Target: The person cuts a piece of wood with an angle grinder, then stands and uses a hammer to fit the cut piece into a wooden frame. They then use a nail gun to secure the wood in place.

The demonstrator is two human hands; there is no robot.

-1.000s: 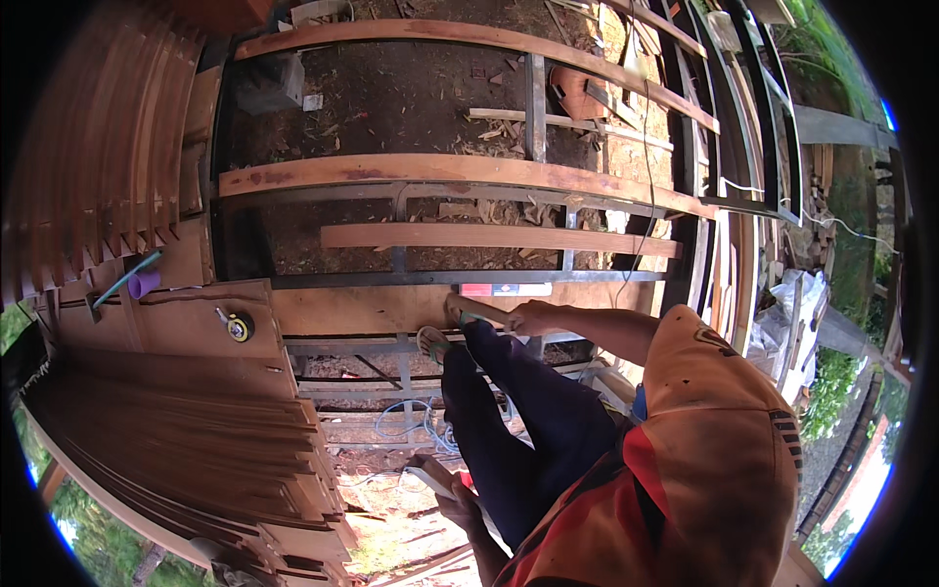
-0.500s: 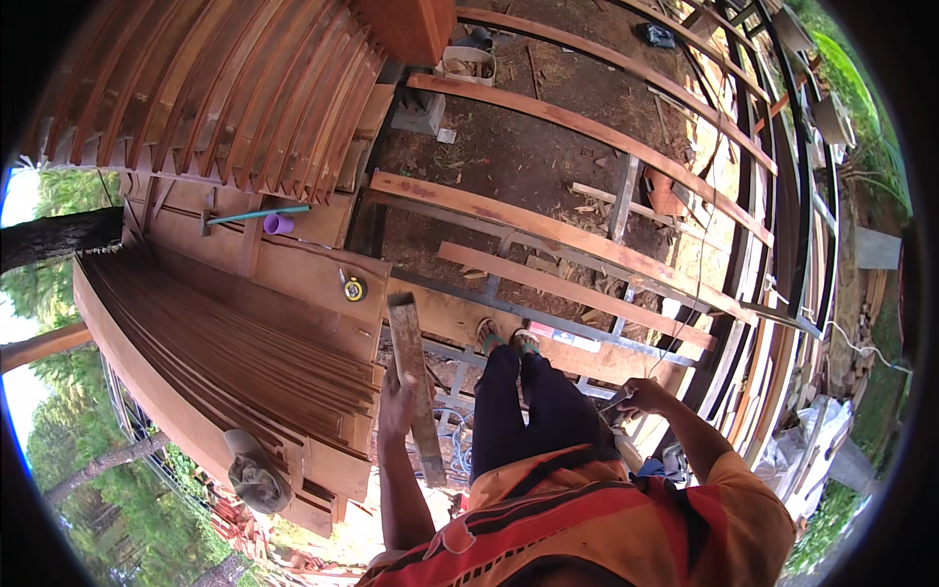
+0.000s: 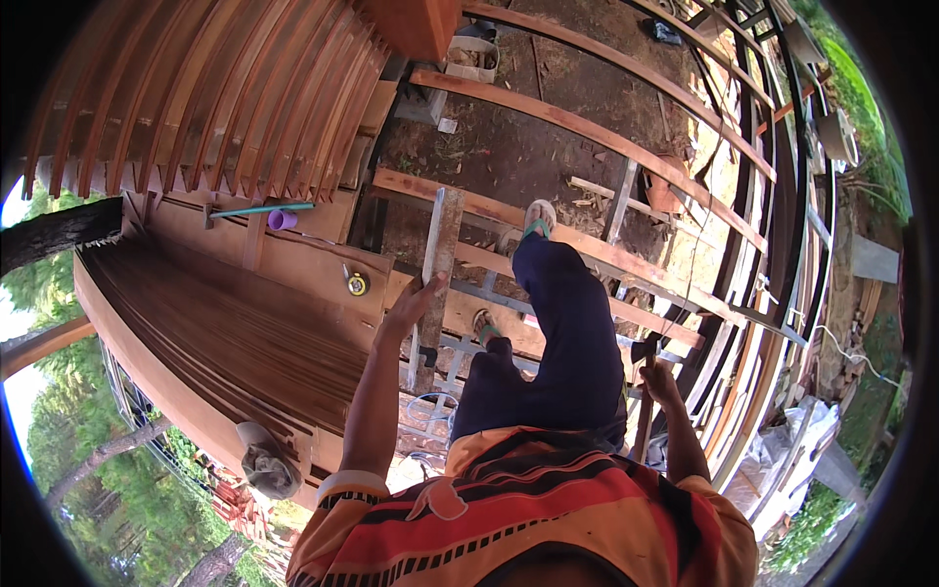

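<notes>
Daylight bleaches the sky [image 3: 22, 399] at left — shaded boards [image 3: 225, 333], beams [image 3: 548, 115] curved by fisheye.

Left hand [image 3: 416, 303]: we hold it raised ahead of our body – fingers curled in a grip.
Left forearm [image 3: 370, 396]: we reach it forward, leaning slightly right toward the wrist.
Right hand [image 3: 662, 383]: we keep it nearer our right side – closed in a fist-like grip, lower in view than the left.
Right forearm [image 3: 687, 442]: we angle it forward and inward.
Legs [image 3: 572, 313]: we stand mid-stride, right foot [image 3: 540, 218] ahead of left foot [image 3: 485, 326].
</notes>
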